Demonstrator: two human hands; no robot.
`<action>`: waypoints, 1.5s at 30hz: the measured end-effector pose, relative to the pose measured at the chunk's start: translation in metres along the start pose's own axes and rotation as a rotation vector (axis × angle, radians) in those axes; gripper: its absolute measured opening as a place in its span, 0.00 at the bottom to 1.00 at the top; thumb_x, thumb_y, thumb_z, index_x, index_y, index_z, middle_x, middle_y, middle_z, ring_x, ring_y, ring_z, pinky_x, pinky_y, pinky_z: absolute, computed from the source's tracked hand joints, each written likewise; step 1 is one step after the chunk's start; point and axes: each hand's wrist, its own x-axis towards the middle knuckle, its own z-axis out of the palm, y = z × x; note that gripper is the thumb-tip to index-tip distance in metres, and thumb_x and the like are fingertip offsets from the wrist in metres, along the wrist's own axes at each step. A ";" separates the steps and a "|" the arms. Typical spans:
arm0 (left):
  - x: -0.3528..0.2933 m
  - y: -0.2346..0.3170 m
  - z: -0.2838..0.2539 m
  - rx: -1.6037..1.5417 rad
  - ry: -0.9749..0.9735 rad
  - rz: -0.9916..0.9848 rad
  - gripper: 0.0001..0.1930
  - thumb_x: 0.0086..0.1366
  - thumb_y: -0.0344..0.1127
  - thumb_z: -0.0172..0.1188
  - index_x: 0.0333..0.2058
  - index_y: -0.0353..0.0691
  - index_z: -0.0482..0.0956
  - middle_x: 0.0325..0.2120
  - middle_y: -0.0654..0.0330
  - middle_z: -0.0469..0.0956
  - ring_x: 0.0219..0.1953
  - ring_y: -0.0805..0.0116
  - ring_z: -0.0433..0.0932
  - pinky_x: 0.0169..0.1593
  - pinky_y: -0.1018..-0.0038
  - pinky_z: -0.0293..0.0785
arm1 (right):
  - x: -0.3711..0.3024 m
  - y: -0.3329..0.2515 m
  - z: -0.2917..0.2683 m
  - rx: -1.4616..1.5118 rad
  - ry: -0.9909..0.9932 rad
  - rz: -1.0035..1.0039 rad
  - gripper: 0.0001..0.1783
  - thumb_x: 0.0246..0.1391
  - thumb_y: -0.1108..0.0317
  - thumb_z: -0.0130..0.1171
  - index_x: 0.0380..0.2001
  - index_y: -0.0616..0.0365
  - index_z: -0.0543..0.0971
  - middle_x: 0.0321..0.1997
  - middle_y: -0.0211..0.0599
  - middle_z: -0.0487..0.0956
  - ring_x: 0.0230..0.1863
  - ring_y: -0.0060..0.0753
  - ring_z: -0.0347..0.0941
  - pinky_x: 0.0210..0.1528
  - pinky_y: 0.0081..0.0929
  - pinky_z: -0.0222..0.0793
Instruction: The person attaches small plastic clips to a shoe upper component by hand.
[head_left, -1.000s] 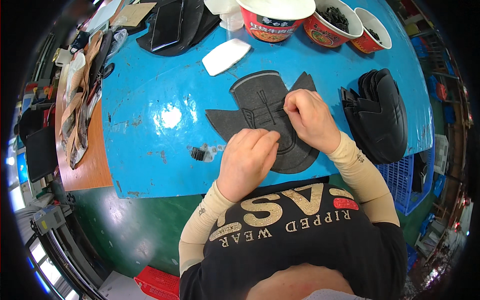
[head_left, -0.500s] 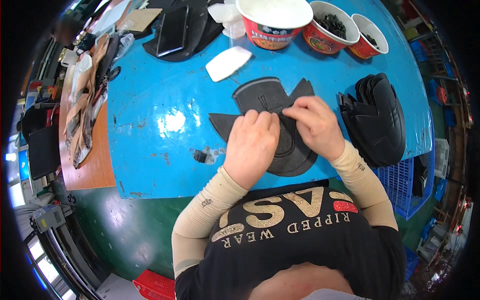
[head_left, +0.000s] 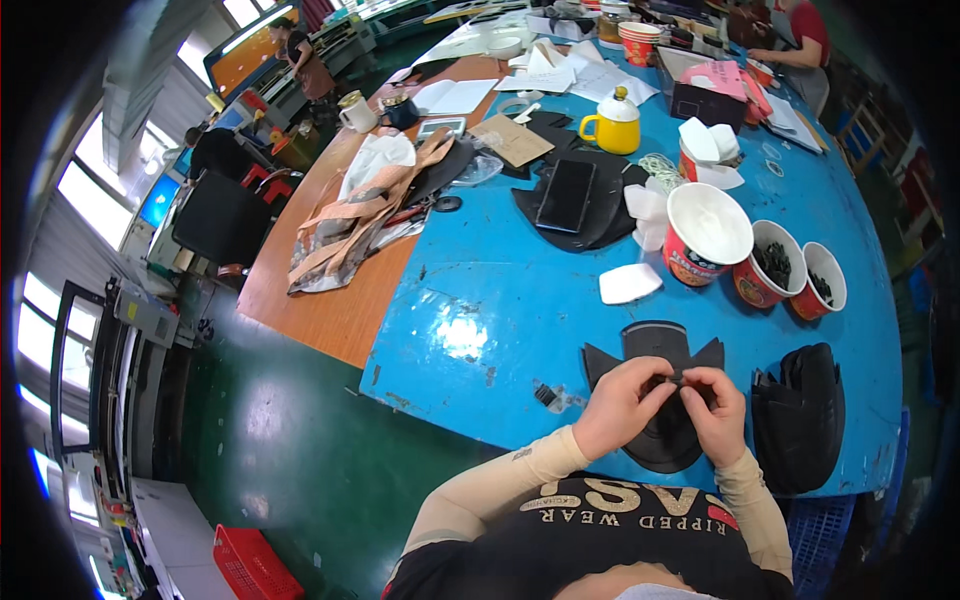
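Black panel (head_left: 655, 342) laid flat on near right part of blue counter (head_left: 520, 330), partly covered by left hand (head_left: 622, 405) and right hand (head_left: 718, 415); fingertips brought close together, whether anything is pinched cannot be told. Black stack (head_left: 800, 425) placed just right; white pad (head_left: 630, 284), red tubs (head_left: 692, 262) set farther off.

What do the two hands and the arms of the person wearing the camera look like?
The left hand and right hand wear no gloves. Close-fitting beige sleeves cover the forearms to the wrists; the left one has a small dark marking. The shirt is black.
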 end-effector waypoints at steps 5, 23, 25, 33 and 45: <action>-0.003 -0.027 0.010 -0.591 -0.003 0.013 0.07 0.62 0.24 0.61 0.39 0.35 0.78 0.35 0.64 0.75 0.38 0.80 0.73 0.40 0.82 0.71 | -0.003 -0.006 0.012 0.704 -0.115 0.454 0.11 0.54 0.77 0.62 0.40 0.59 0.73 0.37 0.26 0.75 0.38 0.13 0.70 0.41 0.12 0.67; -0.011 -0.020 0.008 -0.360 -0.029 0.026 0.11 0.59 0.27 0.65 0.42 0.35 0.80 0.37 0.62 0.78 0.39 0.77 0.75 0.41 0.80 0.72 | -0.014 -0.005 0.014 0.802 -0.039 0.473 0.09 0.55 0.80 0.58 0.36 0.58 0.69 0.38 0.30 0.74 0.38 0.18 0.70 0.43 0.16 0.68; -0.011 -0.020 0.007 -0.425 -0.053 -0.035 0.12 0.60 0.27 0.64 0.42 0.35 0.80 0.39 0.62 0.77 0.39 0.77 0.75 0.41 0.80 0.72 | -0.018 -0.002 0.016 0.794 0.010 0.446 0.09 0.55 0.80 0.57 0.36 0.58 0.69 0.38 0.31 0.74 0.38 0.18 0.70 0.43 0.17 0.68; -0.015 -0.019 0.008 -0.232 -0.071 0.081 0.11 0.61 0.24 0.61 0.43 0.36 0.79 0.38 0.62 0.78 0.37 0.77 0.76 0.39 0.81 0.73 | -0.025 -0.007 0.014 0.793 -0.008 0.499 0.10 0.55 0.79 0.55 0.36 0.57 0.66 0.33 0.33 0.73 0.34 0.24 0.70 0.41 0.21 0.67; -0.006 -0.016 -0.014 0.223 0.044 0.328 0.10 0.54 0.20 0.61 0.36 0.36 0.80 0.33 0.58 0.79 0.34 0.67 0.78 0.38 0.76 0.74 | 0.007 0.006 -0.008 0.651 -0.015 0.397 0.10 0.56 0.77 0.56 0.33 0.56 0.64 0.31 0.31 0.71 0.31 0.19 0.66 0.36 0.19 0.65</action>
